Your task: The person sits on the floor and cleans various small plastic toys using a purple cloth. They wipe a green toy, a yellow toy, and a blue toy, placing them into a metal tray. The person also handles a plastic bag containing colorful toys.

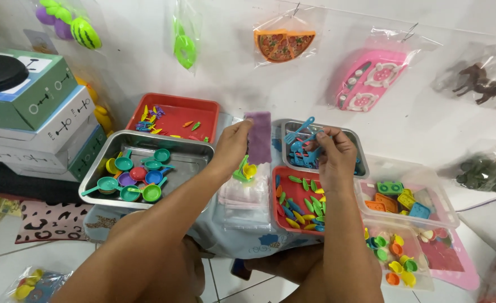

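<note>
My left hand [232,147] holds up a clear plastic bag with a purple card [258,136] at its top, and small green and yellow toy pieces [244,170] show below the fingers. My right hand [334,154] pinches a blue toy utensil [313,136] over a steel tray of blue utensils [293,130]. Under the left hand lies a stack of clear bags [246,196]. A red tray [282,207] with small green, yellow and blue toy knives sits below the right hand.
A steel tray [186,152] holds several coloured toy pans. Behind it stands a red tray [175,112] of small pieces. Clear bins [427,185] of toy cups and blocks sit at right. Stacked boxes [40,112] stand at left. Bagged toys hang on the wall.
</note>
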